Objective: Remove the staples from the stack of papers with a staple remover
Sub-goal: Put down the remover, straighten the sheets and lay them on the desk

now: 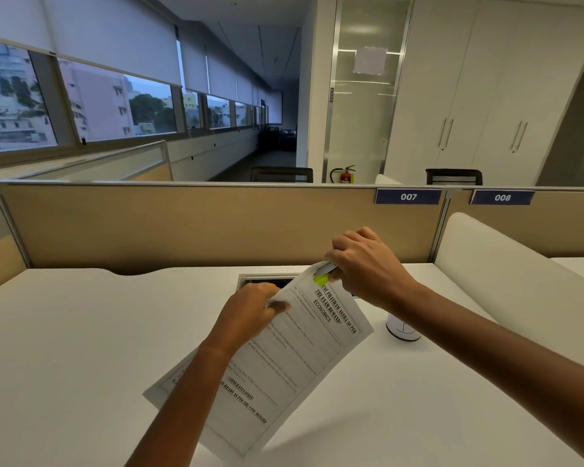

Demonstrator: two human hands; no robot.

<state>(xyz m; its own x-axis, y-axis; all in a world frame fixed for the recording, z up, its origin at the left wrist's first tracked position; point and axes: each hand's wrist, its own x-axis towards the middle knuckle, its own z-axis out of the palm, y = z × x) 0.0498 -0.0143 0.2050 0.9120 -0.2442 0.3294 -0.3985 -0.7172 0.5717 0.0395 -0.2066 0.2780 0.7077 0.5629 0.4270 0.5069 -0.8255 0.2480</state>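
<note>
Papers (pixel 284 352) are lifted off the white desk (pixel 81 348) near its back edge, left hand (pixel 246 315) pinching their side. Right hand (pixel 361 264) is clamped on the green staple remover (pixel 322 276) at the top corner, mid-extraction; next, a steady pull without tearing.

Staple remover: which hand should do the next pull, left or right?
Right. The right hand already holds the staple remover at the top corner of the papers. The left hand pinches the papers' edge, steadying them, so it looks better kept there.
</note>
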